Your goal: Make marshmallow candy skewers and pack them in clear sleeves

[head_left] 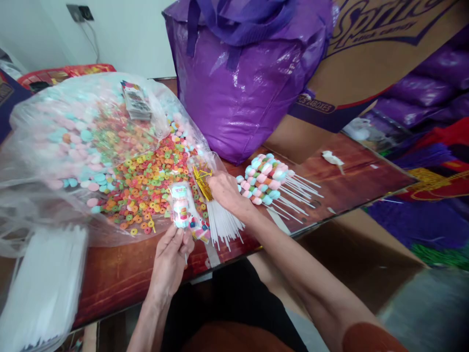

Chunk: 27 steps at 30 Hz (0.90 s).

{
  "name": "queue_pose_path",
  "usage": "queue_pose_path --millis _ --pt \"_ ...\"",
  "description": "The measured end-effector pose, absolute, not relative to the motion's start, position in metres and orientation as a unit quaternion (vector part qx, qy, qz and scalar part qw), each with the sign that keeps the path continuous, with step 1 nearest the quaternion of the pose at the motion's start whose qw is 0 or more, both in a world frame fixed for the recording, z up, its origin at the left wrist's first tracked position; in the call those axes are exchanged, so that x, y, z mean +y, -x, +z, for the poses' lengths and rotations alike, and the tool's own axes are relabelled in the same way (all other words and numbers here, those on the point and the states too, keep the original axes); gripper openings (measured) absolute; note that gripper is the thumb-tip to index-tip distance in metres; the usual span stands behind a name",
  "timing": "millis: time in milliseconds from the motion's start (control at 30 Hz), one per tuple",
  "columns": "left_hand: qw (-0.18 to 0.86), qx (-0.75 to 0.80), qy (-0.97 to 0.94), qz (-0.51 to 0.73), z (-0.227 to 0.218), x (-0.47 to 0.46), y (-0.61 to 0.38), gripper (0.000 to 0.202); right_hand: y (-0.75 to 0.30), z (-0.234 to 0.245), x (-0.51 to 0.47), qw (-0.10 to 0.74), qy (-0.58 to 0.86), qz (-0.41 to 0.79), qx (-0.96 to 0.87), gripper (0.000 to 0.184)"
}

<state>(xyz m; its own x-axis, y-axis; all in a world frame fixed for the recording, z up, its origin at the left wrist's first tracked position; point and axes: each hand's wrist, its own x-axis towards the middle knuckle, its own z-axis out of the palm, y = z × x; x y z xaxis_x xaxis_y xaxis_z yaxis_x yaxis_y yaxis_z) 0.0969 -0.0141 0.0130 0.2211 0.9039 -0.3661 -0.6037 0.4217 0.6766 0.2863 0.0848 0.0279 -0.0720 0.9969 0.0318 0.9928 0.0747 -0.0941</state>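
My left hand (172,252) pinches the stick of a marshmallow skewer (180,205), upright in a clear printed wrapper. At a small clear tray, my right hand (225,190) has its fingers curled at the gold twist ties (202,181); its fingertips are partly hidden and seem to pinch a tie. White sticks (222,225) lie fanned out just below that hand. Beside its wrist, on the right, is a pile of finished marshmallow skewers (266,178). Printed wrappers (200,229) lie between the two hands.
A large clear plastic bag (47,122) spreads over the left, with ring candies (146,190) and pastel marshmallows (78,142). A stack of small printed packets (135,100) rests on it. Bundled white sticks (46,283) lie front left. A purple bag (242,83) and cardboard box (351,63) stand behind.
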Motion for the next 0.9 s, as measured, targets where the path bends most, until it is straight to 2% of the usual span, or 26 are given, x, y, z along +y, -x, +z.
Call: queue_pose_path --millis 200,367,433,533,633,700,733,800,900 --pt "0.771 0.336 -0.206 0.500 0.010 -0.013 -0.101 0.026 -0.289 0.013 0.097 0.040 0.622 0.031 -0.781 0.029" --pt "0.764 0.331 -0.192 0.519 0.008 -0.008 -0.104 0.027 -0.294 0.017 0.095 0.063 0.646 0.046 -0.759 0.028" --pt "0.764 0.331 -0.182 0.523 0.008 -0.007 -0.103 0.028 -0.297 0.014 0.095 0.121 0.662 0.070 -0.736 0.026" --pt "0.763 0.338 -0.180 0.522 0.008 -0.006 -0.104 0.027 -0.301 0.008 0.094 0.276 0.662 0.153 -0.680 0.027" --pt "0.743 0.364 -0.193 0.527 0.007 -0.006 -0.107 0.027 -0.301 0.011 0.083 0.444 0.605 0.291 -0.593 0.046" --pt "0.722 0.383 -0.204 0.540 0.006 -0.007 -0.112 0.030 -0.293 0.018 0.066 0.528 0.540 0.389 -0.527 0.052" --pt "0.709 0.390 -0.212 0.547 0.005 -0.007 -0.115 0.031 -0.287 0.022 0.055 0.558 0.507 0.431 -0.495 0.049" --pt "0.683 0.401 -0.235 0.563 0.003 -0.008 -0.120 0.033 -0.271 0.026 0.031 0.600 0.469 0.489 -0.424 0.031" --pt "0.658 0.405 -0.275 0.572 0.002 -0.011 -0.127 0.031 -0.244 0.021 -0.003 0.646 0.478 0.510 -0.307 0.015"
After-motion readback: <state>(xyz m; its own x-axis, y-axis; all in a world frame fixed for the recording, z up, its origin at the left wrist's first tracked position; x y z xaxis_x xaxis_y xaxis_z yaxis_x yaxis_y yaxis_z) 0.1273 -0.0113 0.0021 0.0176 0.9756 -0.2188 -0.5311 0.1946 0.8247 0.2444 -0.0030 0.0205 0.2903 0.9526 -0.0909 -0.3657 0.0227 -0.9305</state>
